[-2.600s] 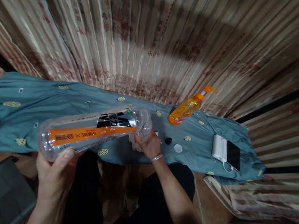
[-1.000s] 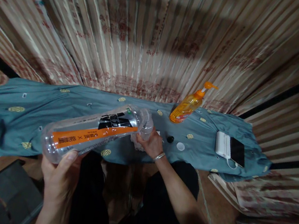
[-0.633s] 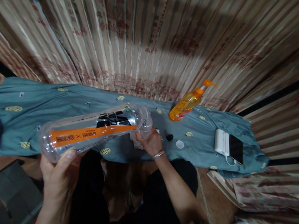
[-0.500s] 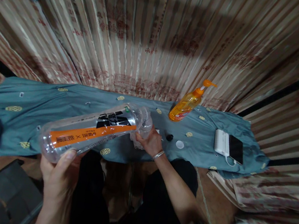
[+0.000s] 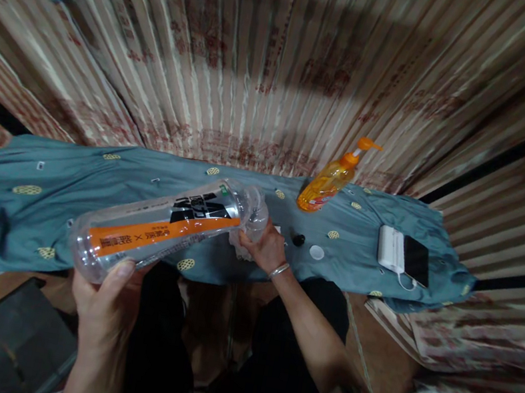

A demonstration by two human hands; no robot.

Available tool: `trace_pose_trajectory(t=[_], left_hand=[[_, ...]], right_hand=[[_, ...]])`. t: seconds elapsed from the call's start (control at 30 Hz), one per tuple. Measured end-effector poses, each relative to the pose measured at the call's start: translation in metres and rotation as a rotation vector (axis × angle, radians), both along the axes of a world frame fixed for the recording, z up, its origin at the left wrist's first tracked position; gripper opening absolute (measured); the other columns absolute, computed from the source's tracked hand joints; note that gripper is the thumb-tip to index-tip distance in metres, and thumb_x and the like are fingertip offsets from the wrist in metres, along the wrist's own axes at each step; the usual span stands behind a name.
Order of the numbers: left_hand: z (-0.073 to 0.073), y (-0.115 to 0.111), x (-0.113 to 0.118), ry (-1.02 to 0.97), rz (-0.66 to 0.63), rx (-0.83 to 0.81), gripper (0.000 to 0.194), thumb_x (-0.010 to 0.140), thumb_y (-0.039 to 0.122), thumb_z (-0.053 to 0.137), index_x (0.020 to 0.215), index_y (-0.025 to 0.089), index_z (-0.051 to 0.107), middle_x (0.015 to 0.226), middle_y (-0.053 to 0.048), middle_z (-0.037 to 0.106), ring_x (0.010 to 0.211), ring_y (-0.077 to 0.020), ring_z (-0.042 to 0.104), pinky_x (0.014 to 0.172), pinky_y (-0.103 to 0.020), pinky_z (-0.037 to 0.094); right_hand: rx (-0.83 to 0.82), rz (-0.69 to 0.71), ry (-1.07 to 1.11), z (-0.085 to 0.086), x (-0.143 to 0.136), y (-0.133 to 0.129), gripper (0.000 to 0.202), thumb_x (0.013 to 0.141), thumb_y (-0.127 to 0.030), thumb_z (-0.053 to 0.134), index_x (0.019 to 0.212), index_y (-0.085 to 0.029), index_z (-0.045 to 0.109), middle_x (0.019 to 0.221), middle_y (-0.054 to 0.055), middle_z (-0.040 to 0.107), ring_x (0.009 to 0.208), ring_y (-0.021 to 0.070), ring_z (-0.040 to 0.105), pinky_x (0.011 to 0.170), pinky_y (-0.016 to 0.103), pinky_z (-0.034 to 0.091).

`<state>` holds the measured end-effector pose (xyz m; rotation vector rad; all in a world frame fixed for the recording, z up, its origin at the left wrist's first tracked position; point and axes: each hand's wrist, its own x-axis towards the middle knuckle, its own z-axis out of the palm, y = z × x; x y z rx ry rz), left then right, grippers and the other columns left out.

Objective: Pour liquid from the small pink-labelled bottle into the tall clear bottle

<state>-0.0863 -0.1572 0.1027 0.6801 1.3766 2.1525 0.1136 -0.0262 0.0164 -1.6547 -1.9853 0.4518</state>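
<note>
A large clear plastic bottle (image 5: 160, 226) with a silver, black and orange label lies tilted in the air over the cloth. My left hand (image 5: 107, 298) grips its base end, thumb on the label side. At the neck end, my right hand (image 5: 266, 248), with a bracelet on the wrist, has its fingers closed round a clear rounded plastic part (image 5: 254, 214). White crumpled material (image 5: 242, 247) shows beneath that hand; whether the fingers also hold it I cannot tell.
An orange pump bottle (image 5: 326, 184) stands on the teal cloth (image 5: 55, 187). Right of my right hand are a black cap (image 5: 298, 239), a white disc (image 5: 316, 253), a white power bank (image 5: 391, 248) and a phone (image 5: 416, 260). Curtains (image 5: 267, 55) rise behind.
</note>
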Motion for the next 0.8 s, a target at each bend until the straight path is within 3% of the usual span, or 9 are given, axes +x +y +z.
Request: trace_pose_trajectory(t=[0.8], left_hand=[[-0.0021, -0.0007, -0.0002, -0.021, 0.000, 0.032, 0.048, 0.051, 0.038, 0.097, 0.092, 0.021, 0.080, 0.097, -0.011, 0.080, 0.104, -0.0370, 0.076, 0.086, -0.058, 0.066]], right_hand=[[-0.010, -0.007, -0.025, -0.0011, -0.0003, 0.0002, 0.050, 0.085, -0.042, 0.080, 0.124, -0.017, 0.062, 0.109, 0.014, 0.082, 0.101, 0.0313, 0.080, 0.088, 0.040, 0.063]])
